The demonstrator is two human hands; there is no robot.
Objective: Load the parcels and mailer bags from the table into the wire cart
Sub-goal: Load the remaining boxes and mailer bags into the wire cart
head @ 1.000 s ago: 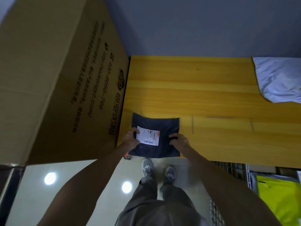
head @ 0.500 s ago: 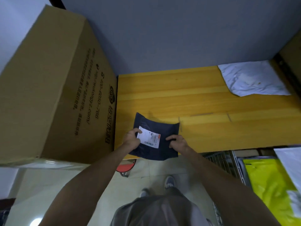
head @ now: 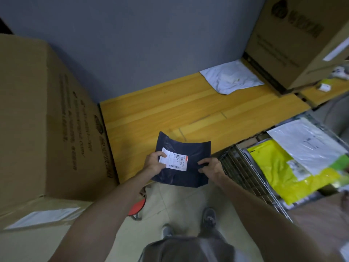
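A dark navy mailer bag (head: 186, 150) with a white shipping label is held over the front edge of the wooden table (head: 170, 110), its far edge curling up. My left hand (head: 154, 163) pinches its left side, thumb on the label. My right hand (head: 210, 167) grips its right edge. The wire cart (head: 239, 171) stands to the right and holds a yellow mailer (head: 273, 167) and a white mailer (head: 306, 142). A white mailer bag (head: 230, 77) lies at the table's far right.
A large cardboard box (head: 47, 120) stands on the left, close to my left arm. Another big box (head: 298, 38) sits at the top right. A red stool (head: 137, 207) is under the table by my feet.
The navy bag has come up off the table and toward me, held in both hands. My view has swung right, so the cart and the right-hand box now show.
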